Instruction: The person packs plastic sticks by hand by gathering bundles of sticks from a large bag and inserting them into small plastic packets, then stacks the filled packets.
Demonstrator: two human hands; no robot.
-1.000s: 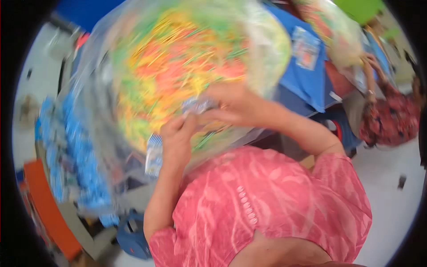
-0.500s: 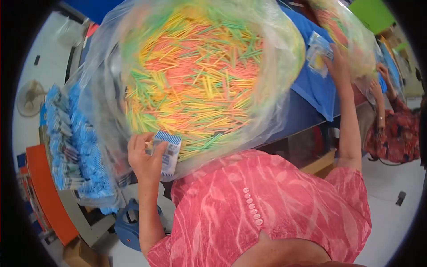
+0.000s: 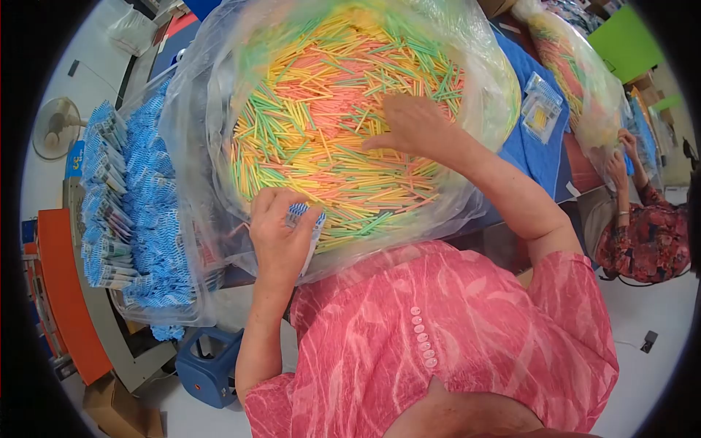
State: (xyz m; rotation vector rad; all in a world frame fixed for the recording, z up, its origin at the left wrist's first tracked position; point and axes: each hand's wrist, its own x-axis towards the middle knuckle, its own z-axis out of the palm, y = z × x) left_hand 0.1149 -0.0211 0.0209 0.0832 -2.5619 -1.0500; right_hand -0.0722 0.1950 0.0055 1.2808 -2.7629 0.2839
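A wide clear plastic bag [image 3: 191, 109] lies spread in front of me, filled with thin yellow, pink and green sticks [image 3: 328, 150]. At its near left edge, my left hand [image 3: 280, 230] is closed on a small blue-striped packet [image 3: 318, 228], mostly hidden by the fingers. My right hand [image 3: 418, 125] is over the sticks, thumb apart and fingers stretched out, with nothing seen in it. Whether its fingertips touch the sticks I cannot tell. Small clear-and-blue packets [image 3: 542, 109] with yellow contents lie on a blue cloth [image 3: 520, 150] to the right.
On the left a clear plastic tub [image 3: 207, 310] holds many blue-striped packets [image 3: 152, 219]. Below it stands a blue stool [image 3: 208, 369]. A second bag of sticks [image 3: 584, 87] lies at the right, where another person's hands [image 3: 624, 157] work. A fan [image 3: 57, 128] stands far left.
My right hand has left the packets on the blue cloth and swung left over the sticks. My left hand keeps its packet, now turned more out of sight. The view has shifted slightly.
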